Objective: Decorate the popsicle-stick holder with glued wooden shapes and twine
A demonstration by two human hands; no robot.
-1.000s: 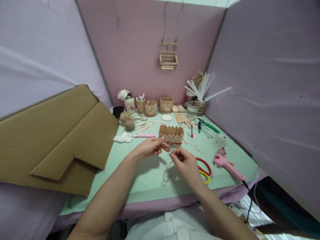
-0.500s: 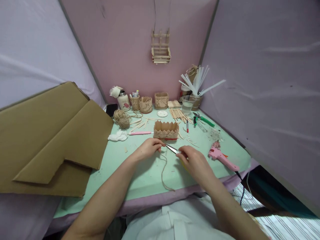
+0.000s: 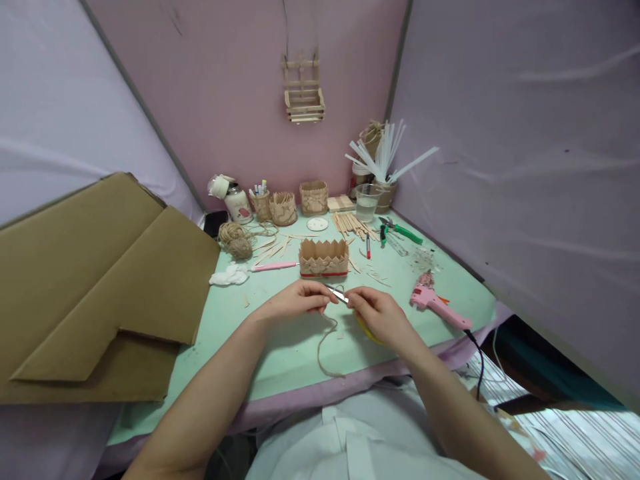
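Note:
A thin length of twine hangs from the pinched fingers of my left hand and curls down to the table's front edge. My right hand is closed around yellow-handled scissors, whose blades point left and touch or nearly touch my left fingertips. A small loop of twine shows by the blades; whether they are closed on it I cannot tell. Just beyond both hands stands a small rectangular basket with a zigzag rim and a red band round its base.
A pink glue gun lies at the right, green-handled pliers behind it. A ball of twine, white cloth and pink pen-like tool lie left. Large cardboard covers the left side. Woven containers line the back.
My right hand has come closer to my left, and the scissors' blades now sit nearer my left fingertips. The whole view has shifted slightly, with things appearing further left.

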